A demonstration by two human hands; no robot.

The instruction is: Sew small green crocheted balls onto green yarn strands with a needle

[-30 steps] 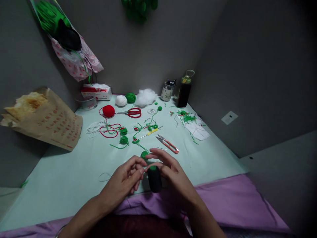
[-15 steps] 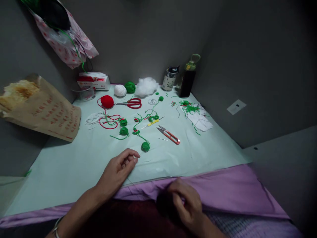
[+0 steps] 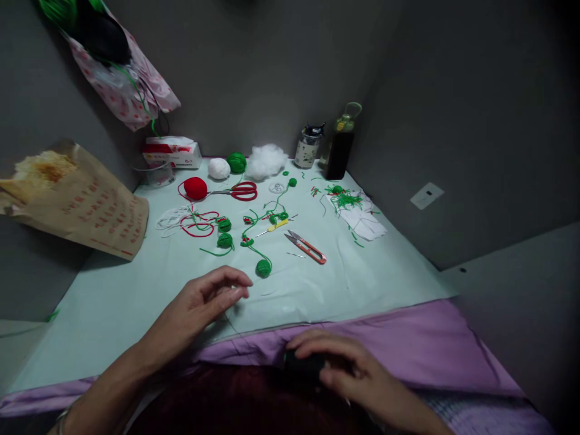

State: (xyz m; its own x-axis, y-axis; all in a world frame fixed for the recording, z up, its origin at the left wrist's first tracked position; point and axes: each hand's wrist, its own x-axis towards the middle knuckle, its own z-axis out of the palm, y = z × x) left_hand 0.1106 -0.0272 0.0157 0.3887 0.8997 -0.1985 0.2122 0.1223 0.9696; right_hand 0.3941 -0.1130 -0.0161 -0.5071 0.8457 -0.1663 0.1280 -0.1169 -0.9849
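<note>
My left hand (image 3: 203, 299) hovers over the near part of the table, fingers curved and thumb a little apart, with nothing visible between them. A thin dark thread (image 3: 236, 331) runs from beneath it over the table edge. Low at the front, my right hand (image 3: 347, 365) is curled round a dark rounded thing, possibly a thread spool (image 3: 302, 364); shadow hides its details. Just beyond my left fingertips lies a small green crocheted ball (image 3: 263, 268) with a yarn tail. Orange thread snips (image 3: 308, 248) and a yellow-handled crochet hook (image 3: 277, 225) lie farther back.
Green crocheted balls (image 3: 225, 240), red-handled scissors (image 3: 243, 191), a red yarn ball (image 3: 195, 188) and white stuffing (image 3: 266, 161) lie farther back. A paper bag (image 3: 104, 211) leans at left. A dark bottle (image 3: 341, 148) stands near the right wall, behind yarn scraps (image 3: 347, 199).
My left hand has lifted slightly and moved left, its fingers opening a little. The right hand has turned, its fingers now stretched farther over the dark thing. The view has shifted slightly.
</note>
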